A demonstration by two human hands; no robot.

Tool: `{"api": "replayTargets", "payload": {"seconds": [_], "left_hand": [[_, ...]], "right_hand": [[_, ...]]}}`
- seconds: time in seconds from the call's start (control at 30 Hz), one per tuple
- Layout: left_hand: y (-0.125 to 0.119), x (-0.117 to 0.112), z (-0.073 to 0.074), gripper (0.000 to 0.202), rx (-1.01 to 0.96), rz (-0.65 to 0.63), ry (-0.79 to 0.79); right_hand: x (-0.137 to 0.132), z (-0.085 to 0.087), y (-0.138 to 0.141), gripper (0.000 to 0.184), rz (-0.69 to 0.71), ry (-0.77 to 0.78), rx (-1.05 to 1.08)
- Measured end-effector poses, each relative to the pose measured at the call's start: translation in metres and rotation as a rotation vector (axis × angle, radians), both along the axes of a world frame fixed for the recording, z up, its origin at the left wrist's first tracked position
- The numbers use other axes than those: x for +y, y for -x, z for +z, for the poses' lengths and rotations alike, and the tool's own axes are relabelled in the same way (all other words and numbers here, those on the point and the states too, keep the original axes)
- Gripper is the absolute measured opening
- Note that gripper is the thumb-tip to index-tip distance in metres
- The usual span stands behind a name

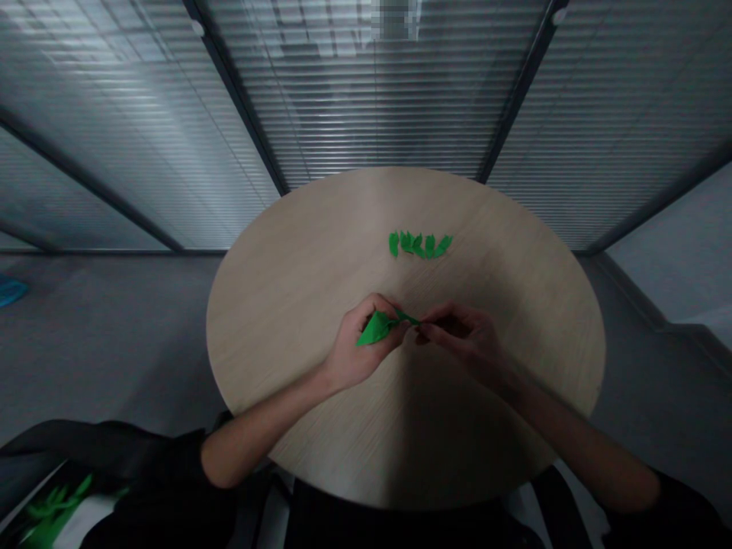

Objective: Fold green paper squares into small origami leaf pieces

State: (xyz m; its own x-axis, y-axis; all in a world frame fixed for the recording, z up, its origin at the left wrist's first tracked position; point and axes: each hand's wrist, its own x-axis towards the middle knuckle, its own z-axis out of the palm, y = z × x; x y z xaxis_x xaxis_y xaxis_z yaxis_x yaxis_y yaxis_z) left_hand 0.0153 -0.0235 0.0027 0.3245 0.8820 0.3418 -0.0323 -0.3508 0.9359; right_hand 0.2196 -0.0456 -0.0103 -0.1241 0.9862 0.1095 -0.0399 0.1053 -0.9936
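Note:
A green folded piece (374,329), looking like paper, lies in my left hand (353,357), whose fingers are closed around it. Its wide pointed end spreads over my palm, and a thin end stretches right, toward my other hand. My right hand (470,341) pinches the tip of that thin end between thumb and fingers. Both hands are above the middle of the table. Farther back, several small green leaf-shaped pieces (430,245) lie side by side in a short row, apart from my hands.
The round wooden table (286,267) has its far edge near glass panels with blinds (377,114). At the lower left, more green material (54,515) sits beside something white, low by my side. A blue object (10,290) is on the floor at far left.

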Motion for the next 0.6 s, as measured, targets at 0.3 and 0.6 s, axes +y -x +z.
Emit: {"api": "replayTargets", "payload": {"seconds": [0.3, 0.6], "left_hand": [[0.0008, 0.0007, -0.0011, 0.019, 0.002, -0.008, 0.0], [0.0005, 0.0009, -0.0031, 0.018, 0.022, 0.008, 0.005]], "right_hand": [[0.003, 0.0029, -0.0019, 0.032, 0.053, 0.061, 0.049], [-0.0002, -0.0026, 0.0044, 0.032, 0.045, 0.068, 0.018]]}}
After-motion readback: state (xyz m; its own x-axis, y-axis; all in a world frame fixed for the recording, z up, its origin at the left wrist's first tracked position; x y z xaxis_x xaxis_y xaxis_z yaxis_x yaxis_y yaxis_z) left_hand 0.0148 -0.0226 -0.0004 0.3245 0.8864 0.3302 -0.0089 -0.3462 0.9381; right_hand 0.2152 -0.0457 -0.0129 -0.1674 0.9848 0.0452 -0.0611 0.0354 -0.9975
